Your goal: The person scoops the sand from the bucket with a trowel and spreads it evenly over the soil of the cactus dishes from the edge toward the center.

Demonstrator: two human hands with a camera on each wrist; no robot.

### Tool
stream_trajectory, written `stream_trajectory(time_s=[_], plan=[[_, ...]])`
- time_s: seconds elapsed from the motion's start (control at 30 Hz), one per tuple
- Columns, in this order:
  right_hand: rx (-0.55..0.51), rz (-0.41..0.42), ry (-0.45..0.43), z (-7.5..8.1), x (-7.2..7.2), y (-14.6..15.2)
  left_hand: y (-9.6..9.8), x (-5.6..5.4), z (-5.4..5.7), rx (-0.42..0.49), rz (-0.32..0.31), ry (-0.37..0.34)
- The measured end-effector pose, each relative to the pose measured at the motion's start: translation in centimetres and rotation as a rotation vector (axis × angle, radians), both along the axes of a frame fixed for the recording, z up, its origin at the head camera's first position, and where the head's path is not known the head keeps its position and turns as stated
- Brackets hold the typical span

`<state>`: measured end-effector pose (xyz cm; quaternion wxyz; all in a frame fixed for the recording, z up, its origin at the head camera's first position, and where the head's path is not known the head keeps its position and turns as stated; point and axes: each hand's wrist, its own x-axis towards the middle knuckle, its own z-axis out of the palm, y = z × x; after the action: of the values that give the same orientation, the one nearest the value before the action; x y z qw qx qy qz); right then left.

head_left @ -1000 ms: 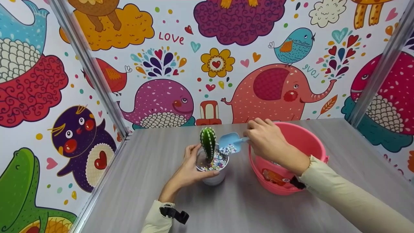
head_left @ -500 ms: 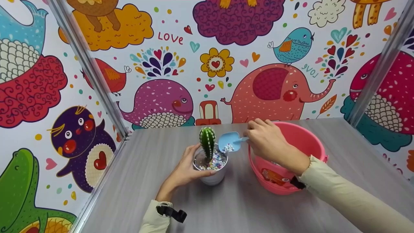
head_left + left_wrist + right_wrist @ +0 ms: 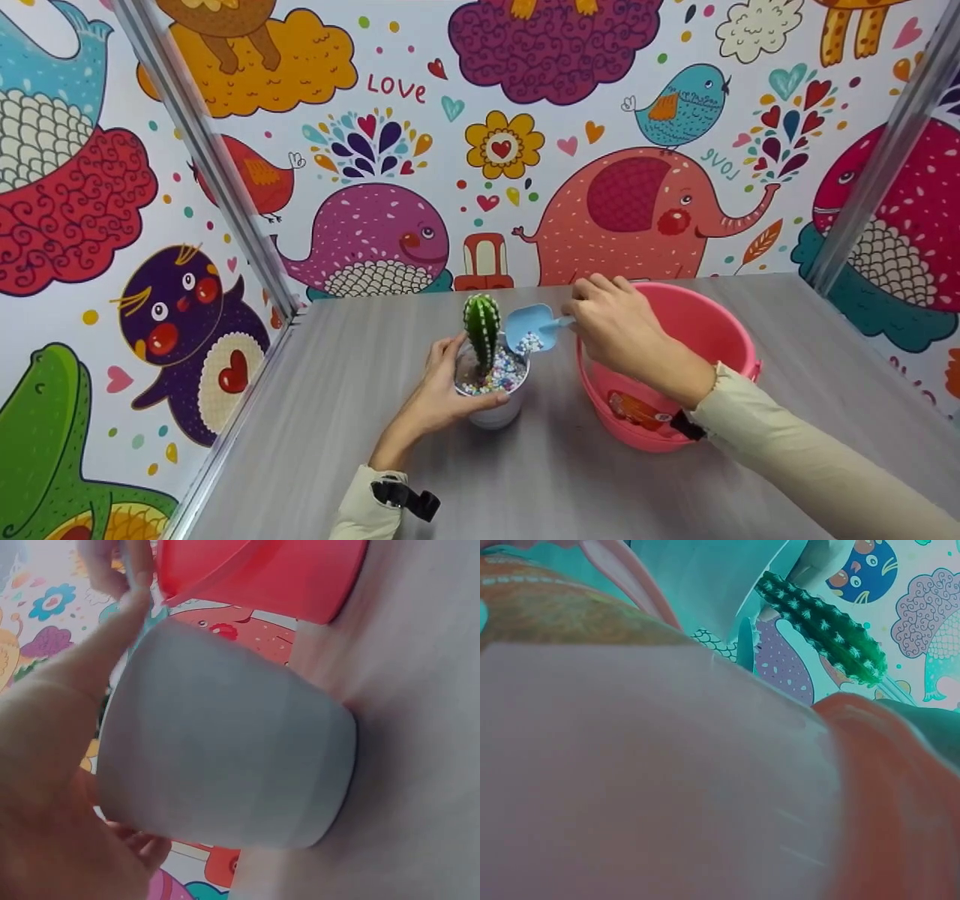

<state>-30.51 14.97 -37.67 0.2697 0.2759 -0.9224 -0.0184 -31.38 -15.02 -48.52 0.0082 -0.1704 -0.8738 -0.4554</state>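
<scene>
In the head view a green cactus (image 3: 481,326) stands in a white pot (image 3: 496,415), with small multicoloured beads (image 3: 511,369) round its base. My left hand (image 3: 439,397) grips the pot near its rim, the thumb along the near side; the left wrist view shows the pot's plain wall (image 3: 225,735). With my right hand (image 3: 611,319) I hold a light-blue toy shovel (image 3: 534,319) by its handle. Its blade tilts at the pot's right rim and carries a small heap of pale beads (image 3: 529,343). The handle end is hidden in my fingers.
A pink bucket (image 3: 720,337) stands right of the pot, beneath my right forearm; its contents are mostly hidden. The grey wood-look table (image 3: 337,360) meets a cartoon-printed wall (image 3: 585,75) at the back, with metal posts (image 3: 202,150) at the corners.
Fewer beads lie on the shovel than one second ago. The pot shifted slightly left in my left hand, then back right. My right hand has hardly moved.
</scene>
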Motion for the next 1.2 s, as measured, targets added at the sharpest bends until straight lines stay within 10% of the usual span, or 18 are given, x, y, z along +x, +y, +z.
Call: stream_trajectory(time_s=[1.2], plan=[[0.008,0.035,0.103,-0.56,-0.57,-0.73,-0.18,-0.23,-0.02,0.039,-0.051,0.003]])
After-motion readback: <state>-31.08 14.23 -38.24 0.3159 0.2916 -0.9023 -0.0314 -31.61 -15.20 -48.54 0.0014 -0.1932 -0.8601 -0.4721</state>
